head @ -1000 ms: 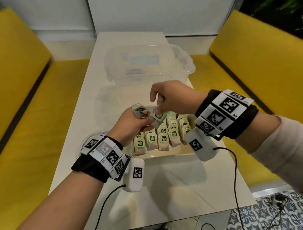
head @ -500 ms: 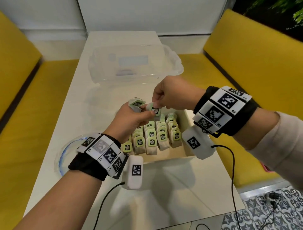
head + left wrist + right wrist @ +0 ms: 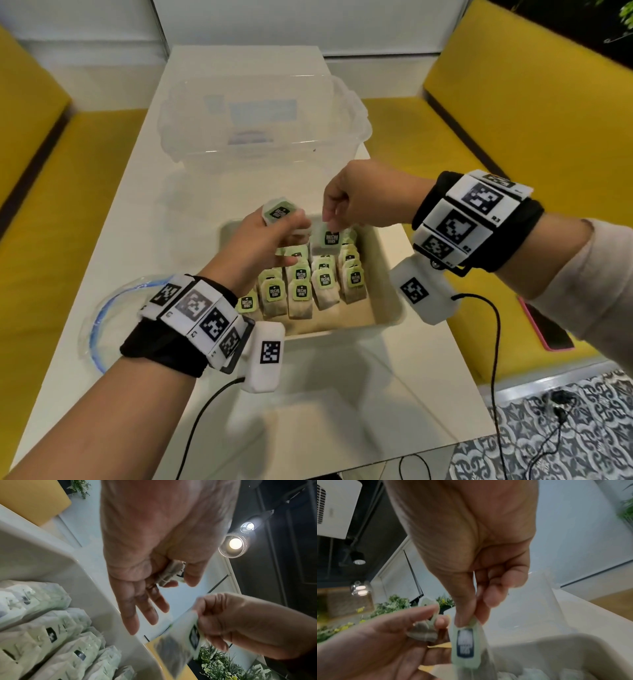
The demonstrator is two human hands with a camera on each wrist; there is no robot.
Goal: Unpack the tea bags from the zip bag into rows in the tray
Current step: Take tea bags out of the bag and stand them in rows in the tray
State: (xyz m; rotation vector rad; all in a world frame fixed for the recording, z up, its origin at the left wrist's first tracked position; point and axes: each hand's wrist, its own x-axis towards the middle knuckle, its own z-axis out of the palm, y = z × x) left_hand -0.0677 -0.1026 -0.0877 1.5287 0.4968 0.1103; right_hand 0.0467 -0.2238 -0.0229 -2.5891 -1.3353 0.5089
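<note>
While pinched by its pale green tag in right hand (image 3: 356, 198), tea bag (image 3: 327, 240) dangling above tray (image 3: 394, 274); left hand (image 3: 260, 240) gripping small stack (image 3: 279, 211).

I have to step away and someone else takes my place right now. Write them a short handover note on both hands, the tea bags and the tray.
Right hand: pinches one tea bag by its top, above the tray.
Left hand: holds spare tea bags between thumb and fingers.
Done: several rows stand in the tray.
Left: set down the pinched bag, then those in the left hand.
Zip bag: on the table, left of the tray; contents unclear.
</note>
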